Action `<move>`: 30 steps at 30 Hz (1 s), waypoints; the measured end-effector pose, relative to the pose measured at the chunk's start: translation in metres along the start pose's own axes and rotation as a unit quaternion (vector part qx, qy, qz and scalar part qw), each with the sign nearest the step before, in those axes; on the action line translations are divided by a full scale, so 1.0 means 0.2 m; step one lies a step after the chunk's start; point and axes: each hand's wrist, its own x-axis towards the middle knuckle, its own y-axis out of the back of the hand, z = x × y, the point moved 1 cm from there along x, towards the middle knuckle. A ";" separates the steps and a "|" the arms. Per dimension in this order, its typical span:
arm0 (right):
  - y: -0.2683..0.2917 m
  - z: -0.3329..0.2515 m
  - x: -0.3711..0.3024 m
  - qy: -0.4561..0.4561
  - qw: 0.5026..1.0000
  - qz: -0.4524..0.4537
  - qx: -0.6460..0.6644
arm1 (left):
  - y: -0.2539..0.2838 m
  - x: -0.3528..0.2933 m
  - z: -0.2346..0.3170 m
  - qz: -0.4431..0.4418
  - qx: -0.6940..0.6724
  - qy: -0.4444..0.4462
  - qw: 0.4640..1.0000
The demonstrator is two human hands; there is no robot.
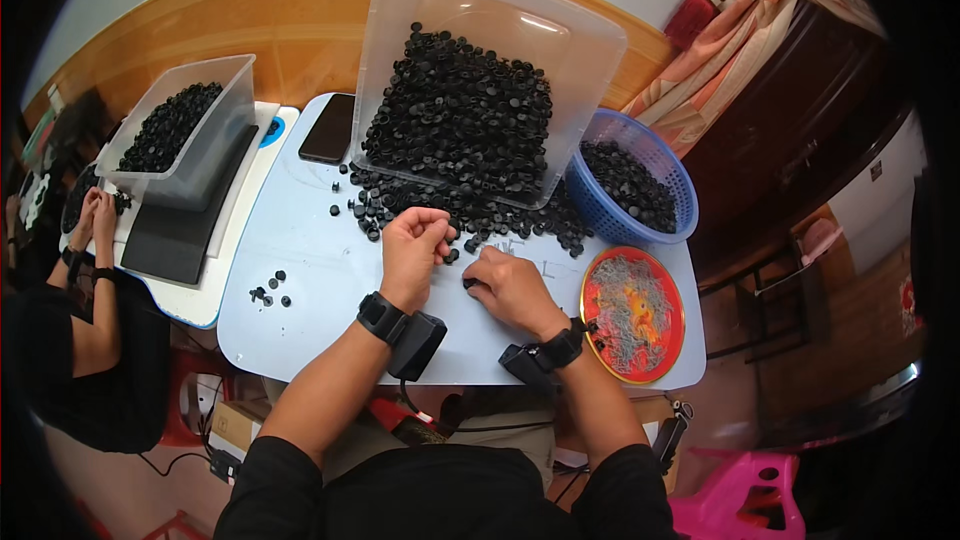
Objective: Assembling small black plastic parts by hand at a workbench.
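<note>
My left hand is closed in a pinch above the front of a heap of small black round plastic caps. Whatever its fingers hold is hidden; dark caps lie just beyond the fingertips. To its right, my right hand is low over the table, thumb and fingers closed on a black plastic cap. A few thin silver screws lie on the table just beyond it. The heap spills from a clear plastic bin, tipped toward me and full of the same caps.
Right of the bin stands a blue basket of black caps. Nearer me, a red plate holds many screws. Several loose black pieces lie at left; a phone lies behind. Another person's hands work at the adjoining table.
</note>
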 end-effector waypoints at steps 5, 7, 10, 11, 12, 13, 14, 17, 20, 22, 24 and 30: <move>0.03 0.06 -0.02 -0.062 0.972 0.062 0.219 | -0.03 -0.01 -0.01 -0.051 0.058 0.025 0.997; 0.08 0.06 -0.03 -0.089 0.952 0.088 0.279 | -0.06 -0.03 0.00 -0.101 0.078 0.046 0.991; 0.11 0.07 -0.04 -0.092 0.924 0.142 0.342 | -0.10 -0.05 -0.01 -0.200 0.064 0.089 0.974; 0.11 0.07 -0.04 -0.094 0.924 0.143 0.341 | -0.10 -0.06 -0.01 -0.246 0.030 0.113 0.962; 0.12 0.05 -0.03 -0.093 0.925 0.149 0.337 | -0.09 -0.05 -0.02 -0.247 0.028 0.109 0.962; 0.12 0.04 -0.02 -0.093 0.926 0.154 0.332 | -0.08 -0.05 -0.03 -0.246 0.028 0.110 0.963; 0.13 0.03 -0.02 -0.092 0.926 0.154 0.333 | -0.07 -0.04 -0.03 -0.231 0.023 0.104 0.967; 0.14 0.06 -0.05 -0.138 0.906 0.212 0.339 | -0.06 -0.04 -0.02 -0.190 0.001 0.101 0.977; 0.13 0.19 -0.12 -0.144 0.959 0.148 0.195 | -0.07 -0.05 0.01 -0.152 -0.017 0.109 0.982; 0.09 0.19 -0.13 -0.119 0.973 0.130 0.147 | -0.07 -0.04 0.01 -0.133 -0.018 0.117 0.984; 0.07 0.17 -0.13 -0.108 0.988 0.091 0.068 | -0.06 -0.04 0.01 -0.133 -0.002 0.135 0.982; 0.03 0.11 -0.03 -0.080 0.994 0.070 -0.011 | -0.03 -0.03 -0.01 -0.134 0.020 0.133 0.982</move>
